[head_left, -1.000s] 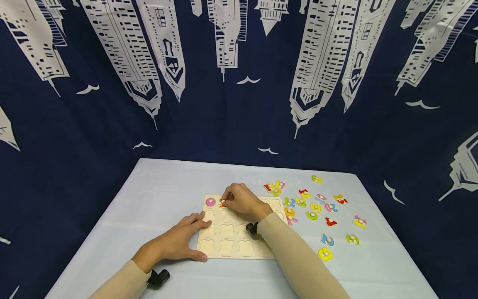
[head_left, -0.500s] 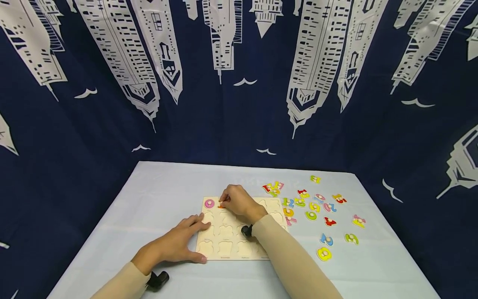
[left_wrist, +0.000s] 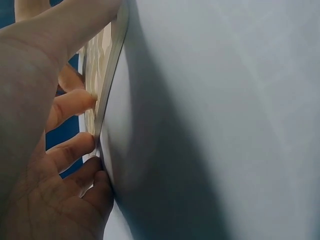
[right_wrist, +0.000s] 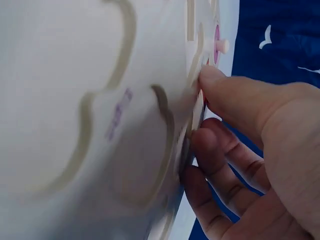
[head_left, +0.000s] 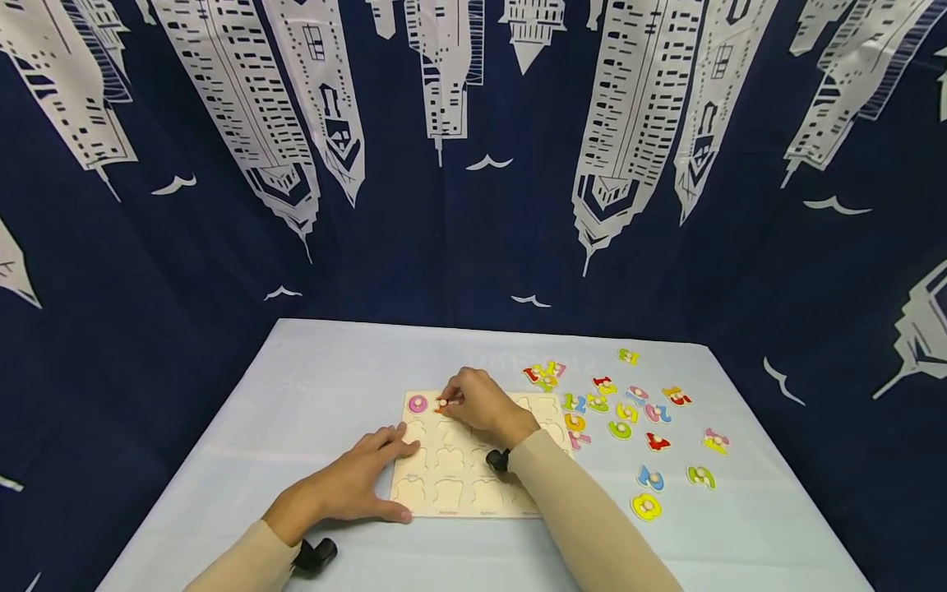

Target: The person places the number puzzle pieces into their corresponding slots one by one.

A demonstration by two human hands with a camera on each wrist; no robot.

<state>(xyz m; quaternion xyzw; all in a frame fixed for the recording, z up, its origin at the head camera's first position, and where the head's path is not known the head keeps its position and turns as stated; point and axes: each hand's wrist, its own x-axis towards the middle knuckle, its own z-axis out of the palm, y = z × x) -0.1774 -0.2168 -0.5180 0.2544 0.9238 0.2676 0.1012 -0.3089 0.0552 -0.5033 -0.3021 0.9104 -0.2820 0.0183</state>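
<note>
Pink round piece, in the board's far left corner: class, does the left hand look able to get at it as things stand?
Probably yes: the left hand rests at the left edge of the board, its fingertips close to the pink round piece, with nothing lying between them.

Pale cream board (head_left: 468,470), pink piece (head_left: 418,404), orange-red piece (head_left: 440,409), beige sleeves (head_left: 584,510), whitish tablecloth (head_left: 355,370), navy curtain (head_left: 414,238) with white skyline print (head_left: 644,99)

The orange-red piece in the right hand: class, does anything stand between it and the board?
Nothing visible does. The right hand pinches the orange-red piece at the far row of the board; the pink piece lies just left, not in between. The hand partly hides the spot underneath.
</note>
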